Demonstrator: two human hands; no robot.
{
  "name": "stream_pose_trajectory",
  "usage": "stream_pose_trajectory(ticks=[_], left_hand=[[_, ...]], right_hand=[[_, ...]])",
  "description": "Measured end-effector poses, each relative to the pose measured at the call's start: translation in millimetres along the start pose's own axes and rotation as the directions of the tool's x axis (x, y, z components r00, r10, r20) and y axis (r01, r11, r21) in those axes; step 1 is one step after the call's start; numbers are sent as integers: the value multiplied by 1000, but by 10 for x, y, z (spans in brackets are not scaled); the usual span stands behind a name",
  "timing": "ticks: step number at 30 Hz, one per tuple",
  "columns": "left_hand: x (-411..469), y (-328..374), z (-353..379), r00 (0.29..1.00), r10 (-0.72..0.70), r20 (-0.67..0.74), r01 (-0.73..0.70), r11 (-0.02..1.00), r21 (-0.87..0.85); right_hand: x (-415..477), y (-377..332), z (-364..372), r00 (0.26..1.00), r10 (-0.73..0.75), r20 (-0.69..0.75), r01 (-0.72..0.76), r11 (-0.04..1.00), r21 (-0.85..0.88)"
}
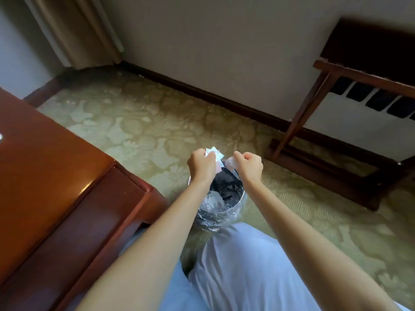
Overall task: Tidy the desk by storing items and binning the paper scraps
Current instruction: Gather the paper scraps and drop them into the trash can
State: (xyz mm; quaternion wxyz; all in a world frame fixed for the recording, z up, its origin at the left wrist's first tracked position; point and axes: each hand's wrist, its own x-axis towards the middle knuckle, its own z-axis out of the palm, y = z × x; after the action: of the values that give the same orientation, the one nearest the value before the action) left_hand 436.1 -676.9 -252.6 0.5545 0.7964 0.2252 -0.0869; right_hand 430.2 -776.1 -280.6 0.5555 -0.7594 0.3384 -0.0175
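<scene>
White paper scraps (pixel 215 153) are gripped in the curled fingers of the left hand (pixel 201 163). A pale piece (pixel 231 163) is pinched between the thumb and curled fingers of the right hand (pixel 249 166); whether it is paper or the edge of the liner cannot be told. Both hands are held close together directly above a round bin (pixel 221 213), which is lined with clear plastic and already holds dark and pale rubbish.

The bin is stood on a green-gold patterned carpet (pixel 146 122) that spreads beyond and to either side of the hands. A glossy red-brown desk (pixel 45 176) is seen well to the left of the left hand. A dark wooden rack (pixel 325 104) is placed against the cream wall (pixel 224 52), beyond and to the right of the right hand. A dark skirting board (pixel 202 93) is run along the wall's foot, and a beige curtain (pixel 74 30) is hung in the far left corner.
</scene>
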Motion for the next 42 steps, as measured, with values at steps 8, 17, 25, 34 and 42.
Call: stream_pose_trajectory(ticks=[8,17,25,34,42], left_hand=[[592,-751,406,954,-299,-34,301,949,89],[978,-1221,654,840,-541,36,540,841,26],[1017,-1249,669,769,-620,157,628,778,-3],[726,-983,396,846,-511,156,494,859,136],[64,19,-153,995,-62,80,30,937,347]], right_hand=[[466,776,490,941,337,21,-333,938,-98],[836,1229,881,810,582,74,-578,813,-69],[977,1286,1012,707,691,148,-700,714,12],[720,1022,716,866,480,144,-433,861,-265],[92,-148,166,979,-68,194,142,905,-401]])
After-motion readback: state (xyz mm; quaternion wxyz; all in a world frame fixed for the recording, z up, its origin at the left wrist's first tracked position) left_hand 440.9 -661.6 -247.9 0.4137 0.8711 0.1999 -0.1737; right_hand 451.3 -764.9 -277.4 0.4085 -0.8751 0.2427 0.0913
